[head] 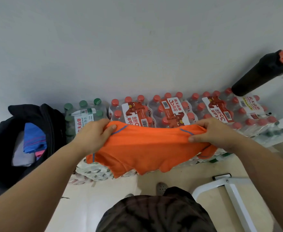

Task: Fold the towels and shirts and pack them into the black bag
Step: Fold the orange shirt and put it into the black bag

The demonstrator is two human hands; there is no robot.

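An orange shirt (145, 148) with thin blue seams hangs spread between both hands, above the stacked packs of water bottles. My left hand (94, 134) grips its upper left corner, thumb on top of the cloth. My right hand (211, 131) grips the upper right corner the same way. The shirt's lower edge droops over the front of the bottle packs. The black bag (50, 124) stands open at the left, with folded blue, pink and white cloth (32, 139) inside it.
Shrink-wrapped packs of water bottles (171, 111) with red and green caps line the white wall. A black bottle with an orange cap (261, 74) lies at the right. A white metal frame (227, 188) stands on the pale floor at the lower right.
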